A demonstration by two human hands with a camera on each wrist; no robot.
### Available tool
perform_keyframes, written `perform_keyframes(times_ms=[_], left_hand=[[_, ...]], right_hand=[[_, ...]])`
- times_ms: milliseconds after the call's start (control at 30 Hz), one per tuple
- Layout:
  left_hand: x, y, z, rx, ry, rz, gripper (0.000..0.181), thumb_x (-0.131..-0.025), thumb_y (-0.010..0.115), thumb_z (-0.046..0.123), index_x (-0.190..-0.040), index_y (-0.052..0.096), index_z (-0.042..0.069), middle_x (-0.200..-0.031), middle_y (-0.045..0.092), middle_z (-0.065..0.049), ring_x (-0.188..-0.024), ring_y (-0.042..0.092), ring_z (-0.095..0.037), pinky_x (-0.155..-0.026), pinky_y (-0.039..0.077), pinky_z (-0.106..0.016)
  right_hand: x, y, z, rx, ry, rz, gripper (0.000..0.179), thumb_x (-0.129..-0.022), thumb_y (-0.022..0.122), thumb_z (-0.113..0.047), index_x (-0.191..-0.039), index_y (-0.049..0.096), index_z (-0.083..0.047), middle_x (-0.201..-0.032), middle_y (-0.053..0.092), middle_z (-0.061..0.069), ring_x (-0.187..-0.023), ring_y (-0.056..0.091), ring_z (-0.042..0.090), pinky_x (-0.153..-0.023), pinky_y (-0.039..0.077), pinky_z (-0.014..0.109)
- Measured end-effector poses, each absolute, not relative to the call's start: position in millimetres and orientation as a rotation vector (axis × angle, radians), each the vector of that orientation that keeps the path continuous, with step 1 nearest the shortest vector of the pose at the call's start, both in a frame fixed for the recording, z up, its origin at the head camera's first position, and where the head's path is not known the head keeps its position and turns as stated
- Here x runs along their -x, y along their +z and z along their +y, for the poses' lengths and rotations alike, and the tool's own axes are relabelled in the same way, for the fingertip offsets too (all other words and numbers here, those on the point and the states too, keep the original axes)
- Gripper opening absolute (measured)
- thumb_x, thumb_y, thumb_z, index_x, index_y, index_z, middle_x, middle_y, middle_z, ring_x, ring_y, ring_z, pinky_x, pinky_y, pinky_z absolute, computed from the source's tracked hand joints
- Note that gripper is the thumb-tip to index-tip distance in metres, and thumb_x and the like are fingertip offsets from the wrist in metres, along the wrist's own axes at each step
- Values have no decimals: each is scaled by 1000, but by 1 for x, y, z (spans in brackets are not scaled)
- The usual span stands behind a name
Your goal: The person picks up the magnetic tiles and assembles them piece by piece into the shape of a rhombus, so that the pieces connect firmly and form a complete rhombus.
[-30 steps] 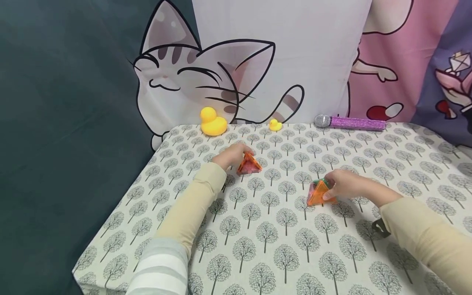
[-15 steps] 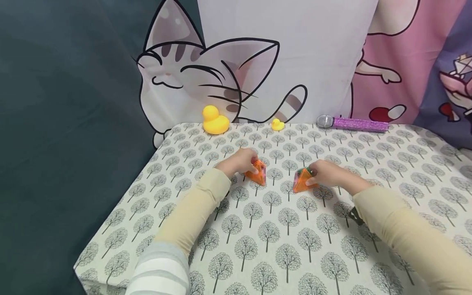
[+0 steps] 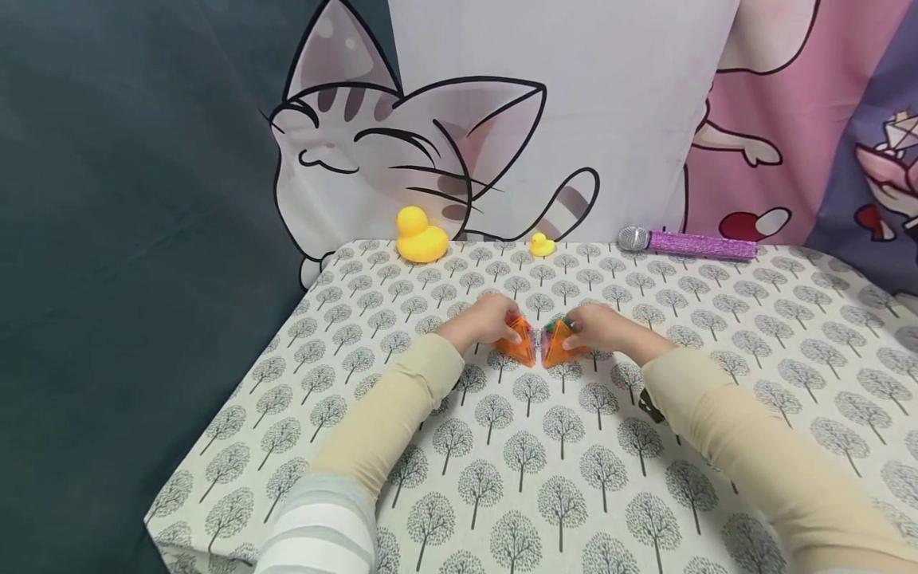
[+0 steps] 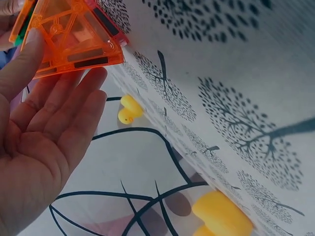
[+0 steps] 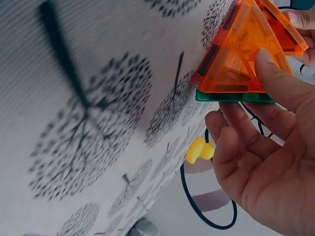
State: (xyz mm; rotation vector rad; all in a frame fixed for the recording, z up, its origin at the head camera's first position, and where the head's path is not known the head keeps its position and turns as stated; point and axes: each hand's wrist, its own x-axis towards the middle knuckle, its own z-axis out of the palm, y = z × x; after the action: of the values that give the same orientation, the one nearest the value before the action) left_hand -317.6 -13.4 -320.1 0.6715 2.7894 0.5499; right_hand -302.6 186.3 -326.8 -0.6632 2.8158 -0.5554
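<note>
My left hand [image 3: 490, 317] pinches a small pyramid of translucent magnetic tiles [image 3: 518, 347], orange on the side facing me. In the left wrist view its thumb presses an orange triangular face [image 4: 78, 37], the fingers lying behind; a red edge shows along the tablecloth side. My right hand [image 3: 601, 327] grips a second magnetic-tile pyramid [image 3: 558, 352], thumb on its orange face and fingers at the back. A green tile [image 5: 234, 96] and a red edge of it show in the right wrist view. Both pyramids are low over the table, facing each other across a narrow gap.
A large yellow duck [image 3: 421, 237], a small yellow duck [image 3: 542, 245] and a purple microphone [image 3: 699, 245] lie along the table's back edge. Tree-print cloth [image 3: 495, 478] covers the table. Behind it hangs a cat-print backdrop [image 3: 488, 48].
My right hand has carried its pyramid left across the table. My left hand has moved slightly right and turned its pyramid, so the two are now almost side by side.
</note>
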Motion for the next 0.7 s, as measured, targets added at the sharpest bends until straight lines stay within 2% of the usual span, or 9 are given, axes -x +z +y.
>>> perform_keyframes(times_ms=[267,400,567,700], left_hand=[[318,-320,-6,-681,533,2817,26,-69,72,19,-92,63,9,-80,57,2,-78,50,-13,-70,41,-23],[318,-320,-5,-689,544,2818,25,-70,72,19,-92,64,11,-81,59,4,-78,51,-11,-72,41,-23],[317,-320,-3,-696,518,2840,26,-71,71,23,-94,65,13,-86,61,4,-80,52,-10,-75,41,-25],[318,-320,-4,-684,509,2843,30,-71,71,24,-98,65,12,-90,61,2,-82,52,-12,-76,42,-26]], right_hand=[[304,-323,176,651,-525,2848,18,-72,69,-15,-85,64,-3,-79,63,4,-75,54,21,-76,42,41],[304,-323,173,640,-574,2841,28,-73,69,-15,-96,63,0,-89,63,10,-84,56,24,-81,41,42],[303,-320,169,676,-561,2859,34,-74,68,-17,-101,61,1,-97,62,13,-89,55,27,-82,40,44],[303,-316,170,651,-560,2841,43,-75,67,-19,-110,55,3,-107,56,20,-99,50,33,-86,37,47]])
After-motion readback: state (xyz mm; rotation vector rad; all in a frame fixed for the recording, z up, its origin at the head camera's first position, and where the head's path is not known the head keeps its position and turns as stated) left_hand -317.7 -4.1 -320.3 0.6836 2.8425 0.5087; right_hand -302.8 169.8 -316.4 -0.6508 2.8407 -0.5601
